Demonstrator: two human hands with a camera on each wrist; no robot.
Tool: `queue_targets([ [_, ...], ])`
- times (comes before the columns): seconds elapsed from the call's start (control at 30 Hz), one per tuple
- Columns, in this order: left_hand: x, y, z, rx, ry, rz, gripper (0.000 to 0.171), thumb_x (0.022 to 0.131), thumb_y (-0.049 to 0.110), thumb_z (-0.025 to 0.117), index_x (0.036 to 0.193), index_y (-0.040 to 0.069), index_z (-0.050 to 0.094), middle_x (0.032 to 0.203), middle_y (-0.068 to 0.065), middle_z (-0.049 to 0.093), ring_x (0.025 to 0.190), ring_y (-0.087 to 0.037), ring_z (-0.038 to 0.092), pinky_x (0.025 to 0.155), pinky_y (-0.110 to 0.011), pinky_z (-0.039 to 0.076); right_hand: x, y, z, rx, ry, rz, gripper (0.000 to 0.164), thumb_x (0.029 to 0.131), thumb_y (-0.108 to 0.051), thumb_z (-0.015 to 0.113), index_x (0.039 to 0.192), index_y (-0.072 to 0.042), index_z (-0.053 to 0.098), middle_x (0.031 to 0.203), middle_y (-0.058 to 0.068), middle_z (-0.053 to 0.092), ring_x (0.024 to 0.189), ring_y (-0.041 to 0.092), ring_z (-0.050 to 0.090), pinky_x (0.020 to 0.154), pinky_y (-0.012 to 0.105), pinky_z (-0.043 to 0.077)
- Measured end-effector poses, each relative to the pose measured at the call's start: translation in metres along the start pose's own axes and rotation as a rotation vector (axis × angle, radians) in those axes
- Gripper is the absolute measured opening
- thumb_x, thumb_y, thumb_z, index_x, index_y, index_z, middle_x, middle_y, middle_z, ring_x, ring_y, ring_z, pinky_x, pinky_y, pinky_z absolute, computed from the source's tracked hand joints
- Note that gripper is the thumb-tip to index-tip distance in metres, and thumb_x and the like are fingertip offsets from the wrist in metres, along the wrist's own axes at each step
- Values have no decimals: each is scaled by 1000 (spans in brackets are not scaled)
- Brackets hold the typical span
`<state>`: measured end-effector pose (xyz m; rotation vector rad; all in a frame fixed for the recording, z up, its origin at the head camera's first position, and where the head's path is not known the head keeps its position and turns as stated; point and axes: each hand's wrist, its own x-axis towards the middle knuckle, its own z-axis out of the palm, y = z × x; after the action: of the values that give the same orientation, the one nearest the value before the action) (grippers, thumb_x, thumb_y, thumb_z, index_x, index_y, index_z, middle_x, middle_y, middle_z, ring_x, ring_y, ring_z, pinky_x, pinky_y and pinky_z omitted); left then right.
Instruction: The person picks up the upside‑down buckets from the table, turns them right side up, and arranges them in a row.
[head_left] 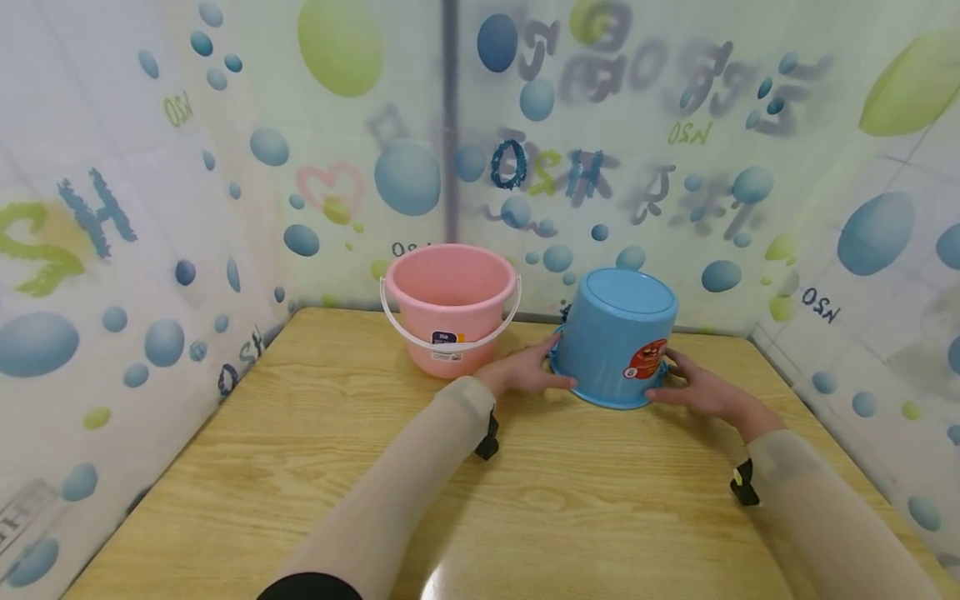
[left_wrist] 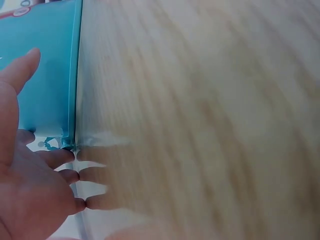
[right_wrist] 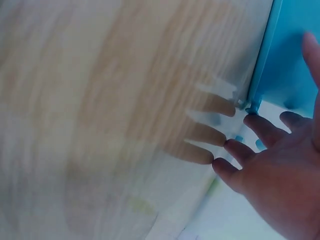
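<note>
A blue bucket (head_left: 611,350) stands upside down on the table, its base facing up and a red label on its side. At its left side my left hand (head_left: 525,371) has thumb and fingers spread by the rim; in the left wrist view the fingertips (left_wrist: 67,176) reach down to the tabletop. On the other side, my right hand (head_left: 701,390) is beside the rim and label, with its fingertips (right_wrist: 235,147) low against the table and its thumb raised in front of the blue wall. Left of these, a pink bucket (head_left: 450,292) sits upright with its white handle hanging across the front.
Both buckets stand toward the back of a wood-grain table (head_left: 570,517). A printed curtain (head_left: 337,125) with blue and green dots hangs behind and along both sides. A black strap mount (head_left: 487,440) is on the left wrist, another (head_left: 744,485) on the right.
</note>
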<state>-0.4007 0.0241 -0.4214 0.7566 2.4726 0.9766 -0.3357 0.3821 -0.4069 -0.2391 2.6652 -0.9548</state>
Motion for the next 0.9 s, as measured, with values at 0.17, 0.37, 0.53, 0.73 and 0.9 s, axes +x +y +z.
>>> queue_targets([
  [0.17, -1, 1, -1, -15, -4, 23, 111, 101, 60, 72, 179, 25, 2, 184, -9, 21, 170, -32, 26, 137, -51, 28, 1, 0, 5, -47, 31, -18, 110, 109, -54, 64, 174, 3, -3, 174, 44, 11, 158, 70, 15, 124, 84, 24],
  [0.37, -2, 2, 0, 37, 46, 10, 105, 103, 60, 69, 179, 28, 4, 182, -20, 24, 169, -40, 20, 136, -59, 27, -4, -4, 8, -56, 73, -23, 104, 112, -57, 56, 175, -1, -4, 174, 44, 15, 157, 70, 20, 122, 84, 27],
  [0.53, -7, 5, 0, -14, 131, 32, 101, 103, 53, 73, 179, 31, 10, 176, -24, 31, 164, -40, 30, 133, -57, 33, -10, -12, 9, -14, 121, -61, 98, 114, -57, 52, 176, -6, -5, 173, 45, 19, 157, 68, 25, 121, 83, 31],
  [0.73, -10, 7, 2, -94, 166, 82, 96, 105, 56, 70, 178, 35, 11, 180, -20, 26, 167, -38, 29, 134, -58, 32, -17, -21, 13, 67, 185, -59, 94, 115, -56, 47, 177, -8, -6, 171, 46, 20, 156, 67, 29, 122, 79, 35],
  [0.9, -16, 10, 4, -138, 207, 141, 93, 107, 59, 65, 179, 32, 13, 181, -20, 23, 168, -42, 25, 133, -64, 32, -20, -28, 14, 173, 281, -89, 89, 117, -49, 47, 177, -10, -6, 174, 45, 14, 157, 69, 24, 122, 81, 33],
])
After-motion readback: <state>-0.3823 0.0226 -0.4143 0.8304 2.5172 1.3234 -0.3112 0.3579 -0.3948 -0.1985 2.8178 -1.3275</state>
